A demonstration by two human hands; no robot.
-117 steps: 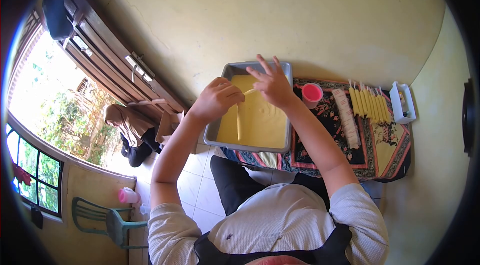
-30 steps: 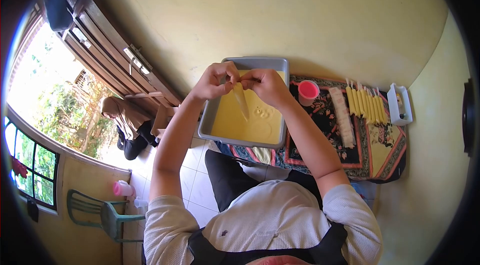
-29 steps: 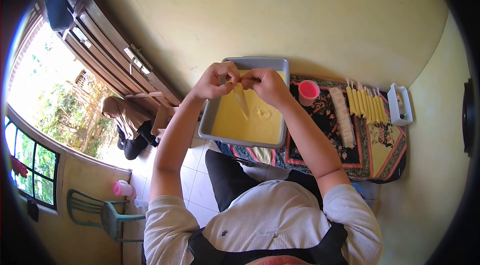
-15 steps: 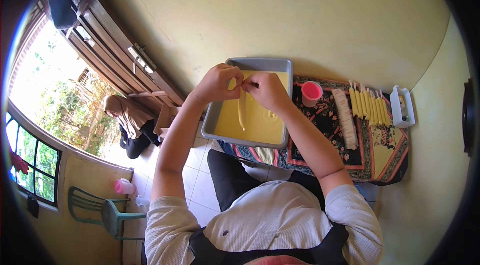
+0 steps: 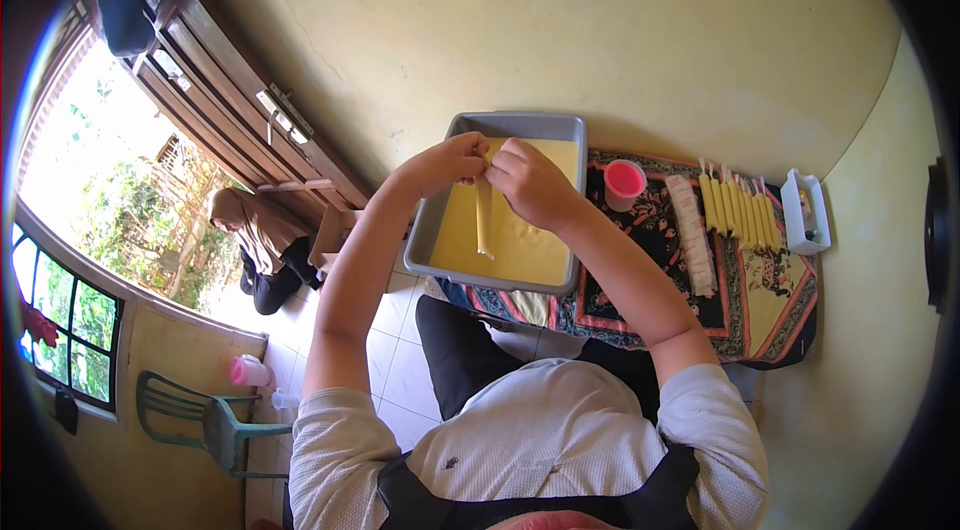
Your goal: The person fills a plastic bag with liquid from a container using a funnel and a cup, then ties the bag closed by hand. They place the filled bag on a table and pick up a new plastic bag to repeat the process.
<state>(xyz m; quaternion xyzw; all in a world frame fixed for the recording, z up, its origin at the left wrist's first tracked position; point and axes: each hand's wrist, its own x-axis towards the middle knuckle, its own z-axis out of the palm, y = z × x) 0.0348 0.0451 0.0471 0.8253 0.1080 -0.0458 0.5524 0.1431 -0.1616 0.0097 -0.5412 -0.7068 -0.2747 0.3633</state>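
A slim plastic tube bag (image 5: 484, 220) filled with something yellow hangs upright over the grey tub (image 5: 422, 248). My left hand (image 5: 448, 164) pinches the bag's top end from the left. On the other side, my right hand (image 5: 532, 188) is closed at the same top end, its fingertips meeting the left ones. What the fingertips do there is partly hidden. Yellow liquid (image 5: 535, 258) with a few bubbles covers the inside of the tub beneath both hands.
Right of the tub, a patterned cloth (image 5: 640, 285) bears a pink cup (image 5: 624, 186), a strip of flat plastic bags (image 5: 692, 235), several filled yellow bags (image 5: 740, 213) and a white box (image 5: 806, 214). A person (image 5: 262, 240) sits by the open door. A green chair (image 5: 225, 430) stands lower left.
My right hand has turned and its fingers have curled in more at the bag's top. My left hand has tilted slightly. The filled bag still hangs from both.
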